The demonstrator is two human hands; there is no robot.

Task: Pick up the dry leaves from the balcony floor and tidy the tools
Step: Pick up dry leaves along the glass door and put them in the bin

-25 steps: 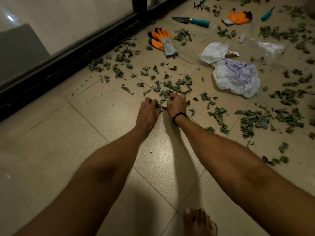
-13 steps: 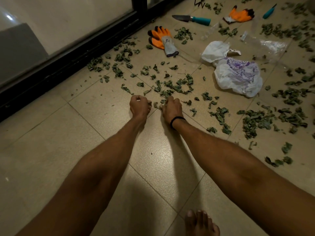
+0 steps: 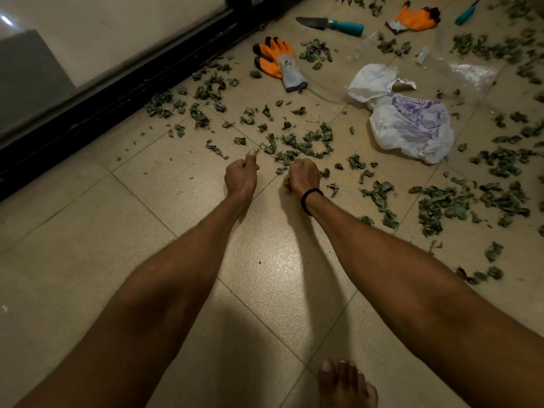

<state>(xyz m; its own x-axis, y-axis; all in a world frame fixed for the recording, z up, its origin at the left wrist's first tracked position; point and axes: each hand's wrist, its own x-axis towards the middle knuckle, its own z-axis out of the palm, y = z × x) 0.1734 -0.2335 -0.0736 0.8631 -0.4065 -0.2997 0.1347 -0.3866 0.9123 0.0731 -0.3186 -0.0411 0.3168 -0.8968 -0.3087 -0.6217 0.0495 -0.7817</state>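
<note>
The balcony floor (image 3: 182, 207) is glossy, speckled beige tile with thin grout lines, and a black door track (image 3: 123, 92) runs along its left edge toward the far corner. The dry leaves (image 3: 297, 142), curled, brittle-looking grey-green scraps, lie across the far half and the right edge, thickest toward the right; the near tiles are almost bare. A crumpled white plastic bag (image 3: 412, 128) with purple print lies to the right of the middle, with a flat clear plastic bag (image 3: 462, 72) beyond it. A second ago both hands had their fingertips down together at the near fringe of the leaves. Now they have parted and pulled back a little. The left hand (image 3: 241, 175) is closed into a fist with the thumb sticking out toward the leaves, and the right hand (image 3: 304, 176) is closed in a fist beside it. I cannot tell whether either fist holds scraps, since the palms are hidden. That probably means a small pinch has been gathered, but most of the litter remains, so the task is at an early stage. Two rubbery orange gloves lie untouched, one (image 3: 276, 61) near the track and one (image 3: 418, 17) at the far edge. A teal-handled trowel (image 3: 329, 24) with a dull blade lies between them. A thin black band (image 3: 311, 198) circles the right wrist.
</note>
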